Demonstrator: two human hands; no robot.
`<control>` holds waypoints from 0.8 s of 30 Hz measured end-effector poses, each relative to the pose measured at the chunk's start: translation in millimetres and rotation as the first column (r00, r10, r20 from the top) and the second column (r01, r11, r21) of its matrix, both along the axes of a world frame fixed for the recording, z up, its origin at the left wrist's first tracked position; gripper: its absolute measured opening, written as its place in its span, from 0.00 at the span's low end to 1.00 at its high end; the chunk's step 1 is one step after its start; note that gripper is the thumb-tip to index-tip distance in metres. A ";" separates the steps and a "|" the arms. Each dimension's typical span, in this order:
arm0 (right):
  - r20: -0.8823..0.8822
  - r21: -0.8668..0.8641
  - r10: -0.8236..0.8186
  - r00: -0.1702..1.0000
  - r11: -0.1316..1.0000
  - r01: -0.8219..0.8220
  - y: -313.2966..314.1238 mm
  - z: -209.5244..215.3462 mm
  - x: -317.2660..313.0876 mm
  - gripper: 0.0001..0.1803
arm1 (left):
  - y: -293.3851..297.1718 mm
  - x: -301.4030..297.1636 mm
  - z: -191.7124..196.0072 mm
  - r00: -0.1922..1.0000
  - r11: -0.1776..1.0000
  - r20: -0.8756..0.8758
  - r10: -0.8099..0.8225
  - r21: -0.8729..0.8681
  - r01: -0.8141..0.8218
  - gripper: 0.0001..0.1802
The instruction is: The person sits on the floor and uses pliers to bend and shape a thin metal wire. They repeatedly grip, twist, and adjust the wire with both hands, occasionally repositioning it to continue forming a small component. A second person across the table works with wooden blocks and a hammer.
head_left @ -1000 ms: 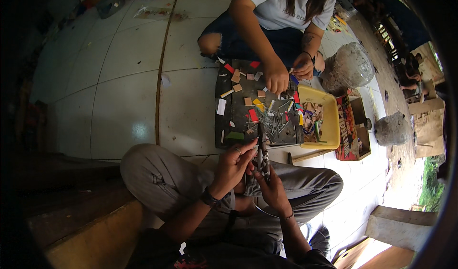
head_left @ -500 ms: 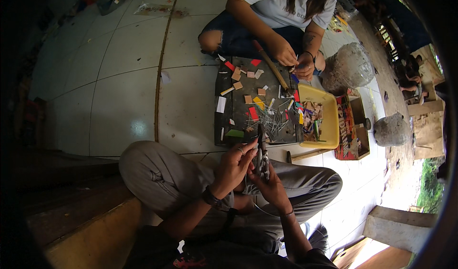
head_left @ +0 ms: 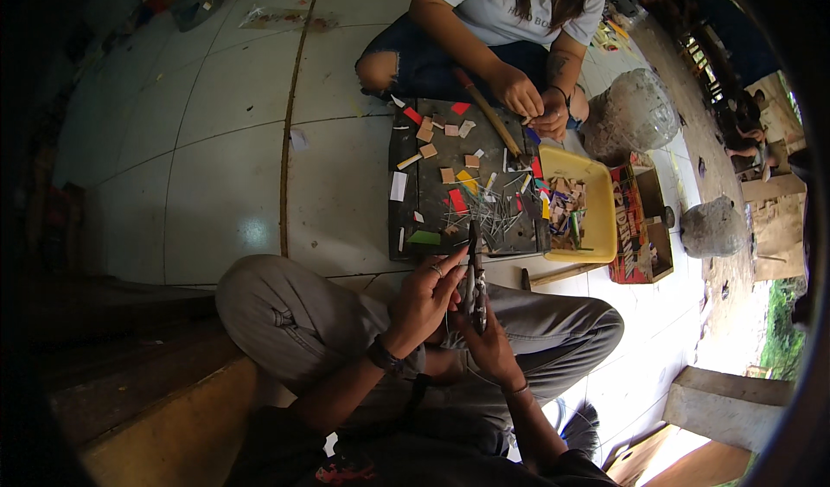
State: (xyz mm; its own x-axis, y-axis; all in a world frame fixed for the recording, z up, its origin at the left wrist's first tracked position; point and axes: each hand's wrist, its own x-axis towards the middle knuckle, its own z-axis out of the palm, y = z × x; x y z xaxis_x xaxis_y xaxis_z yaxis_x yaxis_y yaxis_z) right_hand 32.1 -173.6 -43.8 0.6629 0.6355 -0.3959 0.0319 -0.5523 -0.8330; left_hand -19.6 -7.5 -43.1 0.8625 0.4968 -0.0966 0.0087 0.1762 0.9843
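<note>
Above my crossed legs, my right hand [head_left: 493, 347] is wrapped round the handles of a pair of pliers [head_left: 472, 286], whose dark jaws point away from me. My left hand [head_left: 420, 307] is closed beside them, fingertips against the pliers near the jaws. What those fingers pinch is too small to make out. A thin pale strand shows below them. Just beyond the jaws lies a dark low board [head_left: 424, 195]. On it are a pile of thin grey wire pieces [head_left: 497, 215], several small wooden squares [head_left: 447, 175], and red, yellow, white and green scraps.
Across the board sits a person in a white shirt, both hands [head_left: 534, 111] together. A wooden-handled hammer [head_left: 488, 115] rests on the board's far side. Right of it are a yellow tray [head_left: 607, 228] of small pieces, a red box [head_left: 629, 258], another wooden handle [head_left: 566, 273] and cloudy plastic containers [head_left: 638, 111].
My hands and the pliers stay nearly in place. The pale strand that curved below my hands now shows less. Across the board, the person's hands have shifted slightly.
</note>
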 end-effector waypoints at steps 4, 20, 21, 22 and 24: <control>-0.001 0.107 0.031 1.000 0.994 -0.031 0.6 5.2 1.8 0.34 | 1.3 -0.5 0.9 1.000 1.000 0.011 -0.007 0.016 0.007 0.20; -0.069 0.001 0.109 0.992 0.994 -0.109 -3.6 5.2 9.7 0.40 | 2.9 -0.8 1.6 1.000 1.000 -0.027 0.007 0.013 -0.006 0.19; -0.073 0.002 0.110 0.991 0.994 -0.111 -3.3 6.1 9.8 0.40 | 3.2 -0.9 2.1 1.000 0.999 -0.018 0.012 0.033 -0.011 0.19; -0.074 0.011 0.108 0.991 0.994 -0.107 -3.0 7.1 9.9 0.41 | 3.4 -1.0 2.6 1.000 0.999 -0.019 0.012 0.030 -0.011 0.19; -0.079 -0.018 0.115 0.990 0.993 -0.117 -2.8 8.9 10.4 0.41 | 3.5 -0.9 3.7 1.000 0.999 -0.022 0.013 0.032 -0.012 0.19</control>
State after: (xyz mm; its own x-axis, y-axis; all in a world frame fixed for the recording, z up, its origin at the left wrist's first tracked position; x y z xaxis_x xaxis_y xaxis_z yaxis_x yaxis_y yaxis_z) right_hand 42.5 -176.4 -35.0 0.5516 0.6967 -0.4587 0.0324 -0.5674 -0.8228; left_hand -20.5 -4.1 -39.4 0.8542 0.5104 -0.0997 0.0285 0.1454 0.9890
